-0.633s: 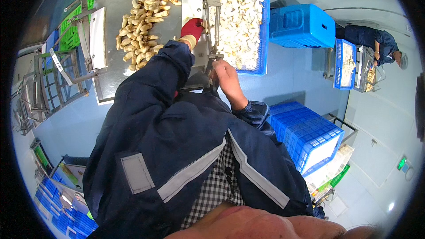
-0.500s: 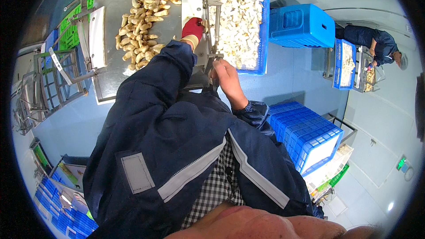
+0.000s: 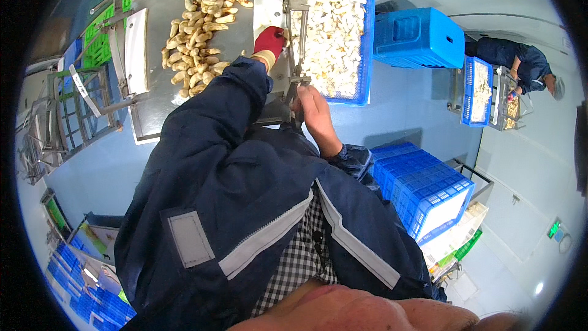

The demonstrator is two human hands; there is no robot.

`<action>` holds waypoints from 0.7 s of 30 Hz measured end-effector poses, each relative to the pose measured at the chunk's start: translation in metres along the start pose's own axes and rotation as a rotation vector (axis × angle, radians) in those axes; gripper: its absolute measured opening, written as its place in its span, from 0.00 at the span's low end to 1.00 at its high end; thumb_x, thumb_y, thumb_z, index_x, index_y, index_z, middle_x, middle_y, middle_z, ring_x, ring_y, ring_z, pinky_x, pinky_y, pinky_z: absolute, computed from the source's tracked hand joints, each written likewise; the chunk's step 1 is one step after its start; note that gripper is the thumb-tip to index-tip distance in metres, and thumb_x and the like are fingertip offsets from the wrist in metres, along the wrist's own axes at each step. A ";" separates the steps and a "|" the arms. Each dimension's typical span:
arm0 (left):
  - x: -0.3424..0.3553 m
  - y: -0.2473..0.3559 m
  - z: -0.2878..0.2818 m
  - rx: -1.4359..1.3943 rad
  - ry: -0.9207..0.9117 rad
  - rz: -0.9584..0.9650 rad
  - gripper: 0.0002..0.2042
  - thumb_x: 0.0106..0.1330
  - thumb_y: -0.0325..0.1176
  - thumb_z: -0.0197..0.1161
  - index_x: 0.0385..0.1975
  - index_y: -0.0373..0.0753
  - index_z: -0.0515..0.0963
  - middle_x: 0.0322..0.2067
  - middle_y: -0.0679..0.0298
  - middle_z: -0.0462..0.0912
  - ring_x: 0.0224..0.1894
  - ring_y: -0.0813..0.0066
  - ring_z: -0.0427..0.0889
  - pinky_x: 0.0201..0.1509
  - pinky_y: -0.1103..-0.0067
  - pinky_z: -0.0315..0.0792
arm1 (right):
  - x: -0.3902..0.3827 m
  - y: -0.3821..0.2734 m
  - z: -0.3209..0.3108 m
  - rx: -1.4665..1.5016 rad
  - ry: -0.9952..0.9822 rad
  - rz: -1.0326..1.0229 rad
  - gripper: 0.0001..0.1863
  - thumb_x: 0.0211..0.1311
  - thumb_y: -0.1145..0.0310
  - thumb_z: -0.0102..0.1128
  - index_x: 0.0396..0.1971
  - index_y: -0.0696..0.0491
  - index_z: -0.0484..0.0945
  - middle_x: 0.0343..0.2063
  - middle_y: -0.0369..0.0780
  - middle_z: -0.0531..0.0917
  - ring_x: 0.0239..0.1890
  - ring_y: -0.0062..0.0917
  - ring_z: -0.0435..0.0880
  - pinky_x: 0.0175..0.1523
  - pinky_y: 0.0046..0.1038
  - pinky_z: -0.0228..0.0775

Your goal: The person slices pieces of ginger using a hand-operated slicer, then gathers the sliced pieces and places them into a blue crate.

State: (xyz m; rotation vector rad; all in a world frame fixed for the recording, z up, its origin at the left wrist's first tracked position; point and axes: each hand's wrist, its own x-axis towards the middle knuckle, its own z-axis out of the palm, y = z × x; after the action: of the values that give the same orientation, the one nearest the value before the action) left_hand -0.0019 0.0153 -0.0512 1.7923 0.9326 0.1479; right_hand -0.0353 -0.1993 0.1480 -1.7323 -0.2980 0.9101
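Observation:
My left hand [image 3: 269,43], in a red glove, is closed over the white cutting board [image 3: 267,12], beside the long metal blade [image 3: 299,43]. A small pale end of a mushroom shows at its fingertips; the glove hides the rest. My bare right hand [image 3: 316,116] is wrapped round the near end of the cutter, on its handle, most of which the fingers cover. Left of the board, a heap of whole long mushrooms [image 3: 199,40] lies on the steel table [image 3: 153,107]. A blue crate [image 3: 369,55] full of cut white mushroom pieces [image 3: 334,37] stands right of the blade.
A large blue bin [image 3: 422,37] stands beyond the crate. Stacked blue crates [image 3: 416,178] are at my right. Another cutter with a white board [image 3: 136,49] is at the table's left. A co-worker [image 3: 514,58] works at the far right beside another blue crate [image 3: 468,92].
The whole view has shifted very slightly. My left hand has moved a little toward me along the board; my right hand keeps its grip on the handle.

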 end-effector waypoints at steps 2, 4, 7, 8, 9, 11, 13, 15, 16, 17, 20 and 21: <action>-0.002 0.013 0.008 0.013 -0.013 0.013 0.15 0.58 0.27 0.57 0.46 0.35 0.74 0.34 0.59 0.82 0.30 0.70 0.82 0.32 0.76 0.77 | 0.001 -0.013 -0.007 -0.018 -0.012 -0.014 0.17 0.64 0.60 0.44 0.25 0.61 0.70 0.17 0.42 0.73 0.23 0.29 0.72 0.32 0.28 0.64; 0.007 -0.005 -0.016 -0.044 0.024 0.004 0.14 0.59 0.27 0.57 0.45 0.36 0.75 0.33 0.59 0.81 0.29 0.70 0.81 0.33 0.76 0.77 | 0.004 0.029 0.009 -0.015 -0.067 -0.035 0.17 0.64 0.60 0.45 0.25 0.60 0.70 0.17 0.43 0.73 0.23 0.30 0.72 0.33 0.29 0.64; -0.006 0.042 0.012 -0.168 -0.119 -0.100 0.14 0.59 0.27 0.57 0.46 0.36 0.74 0.32 0.59 0.81 0.28 0.70 0.81 0.32 0.77 0.76 | 0.006 0.082 -0.014 -0.112 -0.006 -0.043 0.18 0.63 0.58 0.46 0.25 0.60 0.70 0.19 0.45 0.72 0.25 0.31 0.71 0.34 0.31 0.64; -0.003 0.011 -0.010 -0.129 0.023 0.001 0.14 0.60 0.28 0.56 0.45 0.35 0.74 0.30 0.60 0.81 0.27 0.69 0.81 0.31 0.77 0.76 | 0.005 0.067 0.005 -0.092 -0.062 -0.021 0.18 0.64 0.58 0.46 0.25 0.60 0.70 0.20 0.45 0.73 0.26 0.31 0.71 0.34 0.30 0.64; -0.006 0.015 -0.009 -0.128 0.014 -0.004 0.14 0.60 0.28 0.56 0.45 0.35 0.74 0.30 0.60 0.81 0.27 0.69 0.81 0.31 0.77 0.76 | 0.003 0.054 0.006 -0.087 -0.055 0.032 0.19 0.64 0.58 0.46 0.25 0.60 0.70 0.20 0.44 0.73 0.26 0.30 0.72 0.34 0.30 0.64; -0.014 0.029 -0.006 -0.128 -0.071 -0.045 0.14 0.60 0.29 0.55 0.45 0.34 0.74 0.29 0.60 0.81 0.27 0.70 0.81 0.31 0.77 0.75 | -0.001 0.020 -0.003 -0.013 -0.018 0.044 0.19 0.65 0.59 0.44 0.24 0.60 0.70 0.20 0.43 0.74 0.25 0.29 0.72 0.33 0.29 0.63; -0.016 0.034 -0.006 -0.047 -0.053 0.012 0.14 0.60 0.30 0.55 0.45 0.35 0.75 0.27 0.60 0.81 0.27 0.69 0.81 0.31 0.76 0.75 | 0.001 -0.012 -0.008 -0.014 -0.036 -0.027 0.20 0.67 0.59 0.43 0.23 0.60 0.70 0.20 0.43 0.74 0.24 0.28 0.72 0.32 0.29 0.63; -0.007 0.034 -0.011 -0.220 -0.121 -0.133 0.14 0.61 0.28 0.54 0.46 0.36 0.74 0.28 0.59 0.81 0.28 0.69 0.81 0.31 0.76 0.76 | 0.006 0.025 -0.005 0.009 -0.053 -0.041 0.20 0.66 0.58 0.44 0.23 0.60 0.70 0.20 0.43 0.75 0.24 0.29 0.72 0.32 0.29 0.64; -0.007 0.040 -0.008 -0.330 -0.138 -0.166 0.14 0.61 0.26 0.54 0.47 0.36 0.74 0.30 0.60 0.81 0.28 0.70 0.81 0.31 0.77 0.76 | 0.008 0.052 -0.008 -0.040 -0.055 -0.059 0.20 0.66 0.58 0.44 0.23 0.60 0.70 0.20 0.43 0.74 0.24 0.29 0.73 0.32 0.29 0.64; -0.008 0.036 -0.008 -0.329 -0.138 -0.172 0.14 0.61 0.26 0.54 0.47 0.36 0.74 0.30 0.60 0.81 0.28 0.70 0.81 0.31 0.77 0.76 | 0.005 0.058 -0.005 -0.085 -0.068 -0.066 0.20 0.66 0.58 0.44 0.24 0.60 0.70 0.20 0.43 0.74 0.25 0.29 0.73 0.32 0.30 0.64; -0.006 0.034 -0.008 -0.362 -0.100 -0.124 0.14 0.61 0.25 0.54 0.47 0.37 0.73 0.31 0.60 0.81 0.28 0.70 0.81 0.30 0.76 0.76 | 0.003 0.064 -0.004 -0.166 -0.062 -0.061 0.19 0.66 0.58 0.44 0.25 0.60 0.70 0.19 0.43 0.74 0.25 0.29 0.74 0.33 0.30 0.65; -0.007 0.031 -0.008 -0.283 -0.093 -0.117 0.13 0.60 0.26 0.55 0.45 0.37 0.74 0.32 0.60 0.81 0.29 0.70 0.81 0.31 0.77 0.76 | 0.001 0.053 -0.001 -0.144 -0.057 0.010 0.19 0.66 0.58 0.44 0.25 0.59 0.70 0.19 0.43 0.74 0.25 0.29 0.74 0.33 0.30 0.65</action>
State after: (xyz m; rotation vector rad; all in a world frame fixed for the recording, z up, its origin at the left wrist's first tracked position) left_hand 0.0056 0.0122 -0.0190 1.4688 0.8996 0.1153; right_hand -0.0466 -0.2193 0.1000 -1.8438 -0.4007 0.9661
